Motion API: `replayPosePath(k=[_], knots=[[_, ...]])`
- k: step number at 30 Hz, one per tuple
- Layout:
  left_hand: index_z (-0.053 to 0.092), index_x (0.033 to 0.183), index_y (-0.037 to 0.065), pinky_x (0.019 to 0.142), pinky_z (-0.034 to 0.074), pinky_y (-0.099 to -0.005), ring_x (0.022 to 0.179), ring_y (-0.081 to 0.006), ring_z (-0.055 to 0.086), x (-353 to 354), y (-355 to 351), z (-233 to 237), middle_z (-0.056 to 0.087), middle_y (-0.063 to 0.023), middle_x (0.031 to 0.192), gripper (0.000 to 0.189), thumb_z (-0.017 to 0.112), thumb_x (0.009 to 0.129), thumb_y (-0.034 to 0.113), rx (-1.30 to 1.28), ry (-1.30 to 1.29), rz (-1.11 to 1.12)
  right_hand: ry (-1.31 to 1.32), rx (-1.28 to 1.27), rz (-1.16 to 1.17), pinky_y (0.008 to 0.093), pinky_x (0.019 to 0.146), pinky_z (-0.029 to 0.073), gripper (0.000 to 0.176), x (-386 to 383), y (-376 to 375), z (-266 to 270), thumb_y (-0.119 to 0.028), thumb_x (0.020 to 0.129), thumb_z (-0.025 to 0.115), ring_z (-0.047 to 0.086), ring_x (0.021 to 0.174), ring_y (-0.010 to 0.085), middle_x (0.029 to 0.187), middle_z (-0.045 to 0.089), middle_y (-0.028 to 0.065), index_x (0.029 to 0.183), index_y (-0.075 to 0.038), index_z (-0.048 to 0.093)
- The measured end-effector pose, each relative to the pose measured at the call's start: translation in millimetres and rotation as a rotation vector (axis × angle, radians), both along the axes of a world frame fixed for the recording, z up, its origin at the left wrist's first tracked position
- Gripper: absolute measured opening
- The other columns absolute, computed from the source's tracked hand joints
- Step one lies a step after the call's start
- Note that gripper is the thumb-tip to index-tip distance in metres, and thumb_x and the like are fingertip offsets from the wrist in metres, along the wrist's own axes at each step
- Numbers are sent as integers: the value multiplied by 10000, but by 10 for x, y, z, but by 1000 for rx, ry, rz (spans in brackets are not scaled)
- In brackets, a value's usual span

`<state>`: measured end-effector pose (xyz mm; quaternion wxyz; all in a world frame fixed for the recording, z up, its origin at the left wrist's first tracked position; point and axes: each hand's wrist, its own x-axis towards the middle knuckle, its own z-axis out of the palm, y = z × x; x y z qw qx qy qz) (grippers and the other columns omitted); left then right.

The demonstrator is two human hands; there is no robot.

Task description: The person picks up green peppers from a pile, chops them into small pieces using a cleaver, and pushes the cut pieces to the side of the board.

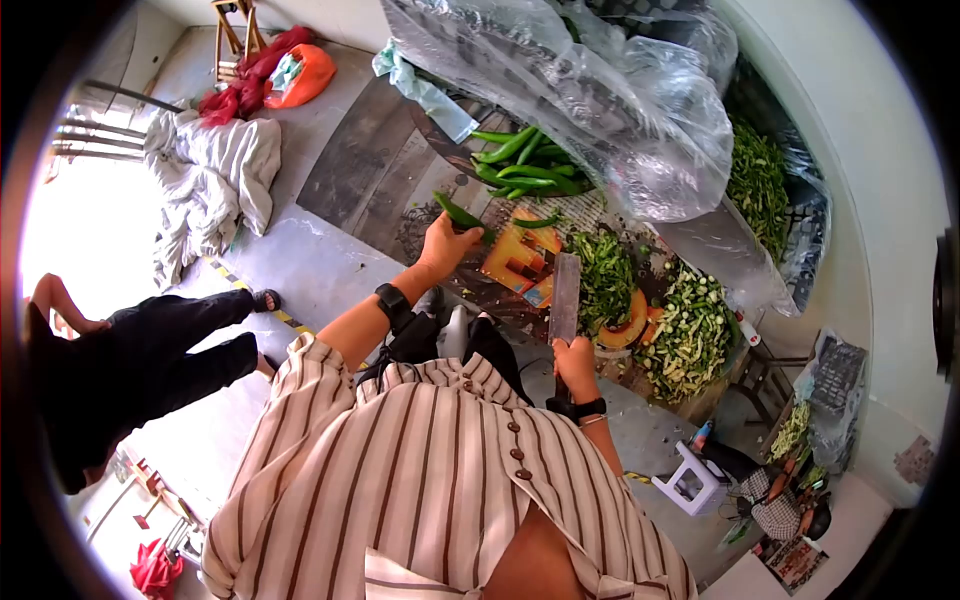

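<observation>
My left hand (449,247) grips a long green chili pepper (458,212) at the table's near side. My right hand (575,366) is closed around the handle of a cleaver, whose broad blade (565,292) points away from me over the orange patterned board (506,262). One loose green pepper (538,221) lies at the board's far edge. Beyond it is a heap of whole green peppers (530,170). Right of the blade sits a pile of chopped green peppers (603,275), and a larger, paler chopped pile (690,335) lies farther right.
Clear plastic sheeting (620,110) hangs over the table's far side, beside a lined crate of cut greens (757,185). A person in black trousers (185,340) stands at left. Another person (775,505) is at lower right, near a white stool (693,482). Grey cloth (215,180) lies on the floor.
</observation>
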<state>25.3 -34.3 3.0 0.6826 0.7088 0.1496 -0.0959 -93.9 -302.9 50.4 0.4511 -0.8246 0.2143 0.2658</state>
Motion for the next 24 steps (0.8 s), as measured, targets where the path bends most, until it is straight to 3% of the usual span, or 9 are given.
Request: replayPosePath(k=[3,5,7,9,10,13,15,17,24], knots=[[542,936,-58,560,531,-303,656,-217,642,-27,125,-2,633,-156,808,303,623,839,217,-141,154,145,-62,-13,90,304,356,367,458,249,222,253,-222,831,540,476,333,169,380,461,68,443,10,470],[560,936,-50,585,527,-269,731,-185,639,-13,258,235,623,-152,861,390,586,859,331,-118,530,-116,-102,-4,230,319,384,394,370,411,369,295,-183,830,535,508,352,194,403,479,86,530,32,520],[584,909,-17,604,521,-300,750,-222,644,-80,298,350,629,-135,866,373,583,846,350,-9,578,-180,-102,1,236,317,386,389,360,531,535,282,-186,829,535,509,358,193,410,479,78,543,32,518],[594,948,34,702,501,-347,885,-258,616,-194,312,456,630,-95,935,267,638,773,231,678,-135,-402,-66,26,242,318,389,389,346,615,665,305,-183,828,533,514,368,192,424,485,73,562,37,516],[602,986,91,856,422,-388,1031,-264,536,-158,335,453,608,-43,1019,299,649,694,135,777,-331,-403,-70,14,241,318,389,387,333,634,704,280,-177,827,531,519,376,191,432,490,73,569,32,515],[597,1018,104,933,353,-389,1083,-236,481,120,315,507,571,-29,1084,339,646,682,92,1036,-731,-257,-52,5,250,309,391,398,347,663,779,291,-185,843,532,519,373,174,423,498,73,569,28,535],[595,1036,110,960,317,-392,1075,-231,471,237,326,298,555,-27,1103,348,639,691,97,1067,-715,-262,-32,-15,253,310,390,401,348,644,786,292,-183,844,529,520,372,177,424,499,76,568,30,534],[595,1016,102,914,365,-372,1044,-234,480,283,354,99,553,-41,1065,322,641,699,124,1014,-528,-524,-13,-36,250,310,389,404,350,636,766,256,-182,844,526,521,372,180,424,501,80,568,32,534],[586,952,65,748,447,-381,881,-300,521,-179,340,78,520,-94,891,278,654,710,185,758,-425,-356,-2,-96,266,340,413,417,354,560,739,127,-172,859,511,528,394,243,435,498,103,582,49,525]])
